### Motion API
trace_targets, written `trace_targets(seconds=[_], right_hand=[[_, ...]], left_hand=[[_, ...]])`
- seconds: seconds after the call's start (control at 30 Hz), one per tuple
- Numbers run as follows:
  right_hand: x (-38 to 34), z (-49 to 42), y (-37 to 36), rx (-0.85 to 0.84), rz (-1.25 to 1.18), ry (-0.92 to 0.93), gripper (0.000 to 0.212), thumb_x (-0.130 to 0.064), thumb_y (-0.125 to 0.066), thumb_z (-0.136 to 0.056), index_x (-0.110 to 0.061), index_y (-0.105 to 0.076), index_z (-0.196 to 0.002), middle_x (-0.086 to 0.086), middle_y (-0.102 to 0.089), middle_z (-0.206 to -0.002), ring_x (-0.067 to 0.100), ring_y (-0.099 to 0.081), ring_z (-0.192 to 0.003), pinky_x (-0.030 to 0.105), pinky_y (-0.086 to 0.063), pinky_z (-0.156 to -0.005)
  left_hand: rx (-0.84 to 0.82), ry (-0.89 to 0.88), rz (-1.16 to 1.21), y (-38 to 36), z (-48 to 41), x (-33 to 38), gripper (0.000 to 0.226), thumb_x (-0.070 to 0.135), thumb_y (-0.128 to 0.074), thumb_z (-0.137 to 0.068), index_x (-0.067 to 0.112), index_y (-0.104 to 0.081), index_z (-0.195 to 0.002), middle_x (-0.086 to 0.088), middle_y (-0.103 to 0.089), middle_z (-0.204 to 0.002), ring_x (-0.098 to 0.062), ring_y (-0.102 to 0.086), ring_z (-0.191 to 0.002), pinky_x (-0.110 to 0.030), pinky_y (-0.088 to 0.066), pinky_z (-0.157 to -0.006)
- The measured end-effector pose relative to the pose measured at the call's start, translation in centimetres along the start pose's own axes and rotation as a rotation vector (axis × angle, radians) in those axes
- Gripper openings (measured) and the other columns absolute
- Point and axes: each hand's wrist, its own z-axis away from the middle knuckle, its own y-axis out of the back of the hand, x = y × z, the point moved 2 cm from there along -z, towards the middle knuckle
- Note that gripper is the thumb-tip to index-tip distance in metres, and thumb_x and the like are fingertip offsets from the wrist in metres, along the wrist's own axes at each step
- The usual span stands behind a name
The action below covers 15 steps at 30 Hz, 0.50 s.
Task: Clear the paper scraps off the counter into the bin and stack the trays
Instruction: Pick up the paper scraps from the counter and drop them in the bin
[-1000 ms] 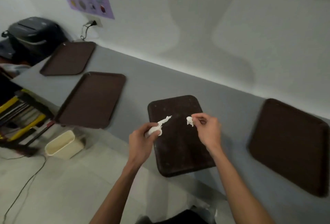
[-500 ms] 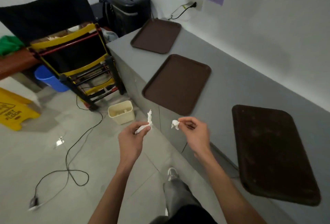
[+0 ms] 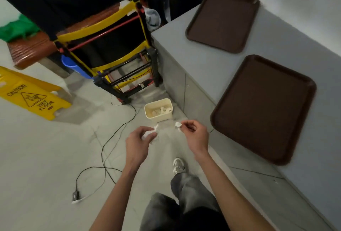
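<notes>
White paper in both hands, held over the floor (image 3: 55,157), off the counter (image 3: 203,64). Your left hand (image 3: 140,139) curls round a twisted scrap (image 3: 150,133). Its long axis runs from the fist up toward the bin (image 3: 160,117), free end pointing ahead. Your right hand (image 3: 195,136) pinches a small crumpled wad (image 3: 178,125) between thumb and forefinger; no clear long axis.

Step in hand, as I read it: carrying scraps to the bin. It stands on the floor just ahead, beside the counter's base, mouth up, paper pieces (image 3: 160,111) inside.

Next move likely calls for reaching over the mouth and loosening both grips.

Near tray (image 3: 263,109) and far tray (image 3: 223,20) lie apart on the counter, not yet stacked.
</notes>
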Motion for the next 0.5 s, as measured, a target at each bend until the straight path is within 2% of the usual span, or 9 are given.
trace_targets(seconds=[0.1, 0.2, 0.23, 0.37, 0.5], right_hand=[[-0.2, -3.8, -4.8, 0.008, 0.043, -0.051, 0.011, -0.017, -0.086, -0.085, -0.025, -0.08, -0.089, -0.012, -0.079, -0.086, 0.004, -0.075, -0.084, 0.035, -0.063, -0.087], [0.8, -7.9, -8.9, 0.043, 0.077, -0.106, 0.011, -0.019, -0.086, -0.085, -0.026, -0.079, -0.089, -0.012, -0.079, -0.085, 0.004, -0.075, -0.083, 0.037, -0.064, -0.086], [1.3, -9.3, -10.1, 0.06, 0.095, -0.123, 0.011, -0.017, -0.085, -0.085, -0.026, -0.079, -0.089, -0.012, -0.079, -0.084, 0.003, -0.075, -0.082, 0.036, -0.064, -0.085], [5.0, -15.5, -15.1, 0.151, 0.159, -0.169, 0.013, -0.016, -0.084, -0.085, -0.028, -0.078, -0.086, -0.017, -0.077, -0.082, -0.004, -0.072, -0.079, 0.029, -0.062, -0.084], [10.2, -21.8, -20.3, 0.223, 0.202, -0.222, 0.014, -0.015, -0.081, -0.088, -0.029, -0.077, -0.085, -0.019, -0.077, -0.082, -0.007, -0.071, -0.079, 0.019, -0.058, -0.085]], left_hand=[[-0.022, 0.07, 0.015, 1.5, -5.6, -0.5, 0.008, 0.031, -0.082, -0.085, 0.031, -0.078, -0.092, 0.016, -0.077, -0.087, 0.0, -0.07, -0.082, -0.022, -0.051, -0.07], [-0.057, 0.093, 0.006, 1.8, -11.3, -1.4, 0.008, 0.032, -0.082, -0.087, 0.029, -0.078, -0.094, 0.013, -0.077, -0.082, 0.002, -0.068, -0.075, -0.013, -0.047, -0.062], [-0.069, 0.102, 0.005, 1.6, -13.4, -2.2, 0.009, 0.033, -0.082, -0.088, 0.028, -0.077, -0.094, 0.012, -0.077, -0.08, 0.002, -0.067, -0.071, -0.013, -0.047, -0.06], [-0.158, 0.16, -0.042, -0.3, -22.4, -6.1, 0.012, 0.035, -0.079, -0.089, 0.026, -0.077, -0.097, 0.009, -0.078, -0.08, -0.01, -0.072, -0.069, -0.03, -0.057, -0.065], [-0.243, 0.214, -0.081, -3.4, -31.3, -11.7, 0.009, 0.029, -0.08, -0.091, 0.022, -0.077, -0.096, 0.004, -0.076, -0.077, -0.001, -0.067, -0.059, -0.017, -0.048, -0.056]])
